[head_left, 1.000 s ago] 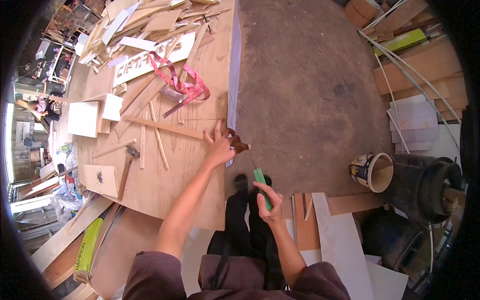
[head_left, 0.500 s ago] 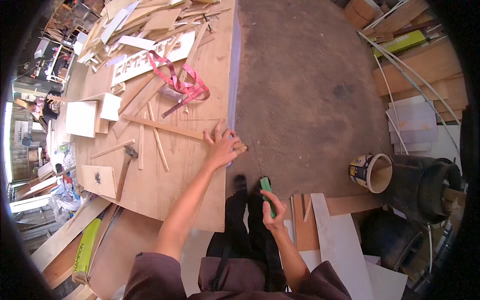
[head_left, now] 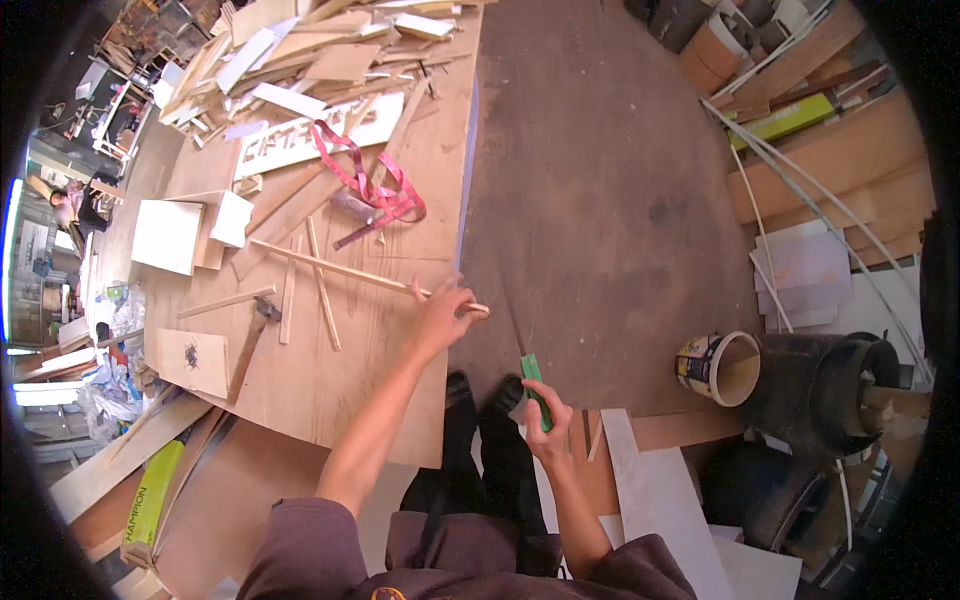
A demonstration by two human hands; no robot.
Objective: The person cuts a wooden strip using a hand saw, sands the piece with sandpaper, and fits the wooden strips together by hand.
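Note:
My left hand (head_left: 440,318) is closed round a thin wooden strip (head_left: 345,270) near its right end, at the table's edge. The strip runs back left across the plywood table (head_left: 385,400), and its tip sticks out past my fingers. My right hand (head_left: 547,418) grips the green handle of a saw (head_left: 530,368) beyond the table edge. The thin dark blade points up and away over the floor, apart from the strip. A pink tape measure (head_left: 375,182) lies loosely looped farther up the table. A hammer (head_left: 255,335) rests at the left.
Wood offcuts (head_left: 330,50) are heaped at the table's far end. A white box (head_left: 170,236) stands at the left. Right of the floor (head_left: 600,200) are a bucket (head_left: 737,368), a black drum (head_left: 810,390) and stacked boards (head_left: 840,190). Another person (head_left: 80,207) is far left.
The strip has turned in my left hand and now shows its narrow side. My left hand has shifted slightly toward me. The view has moved a little.

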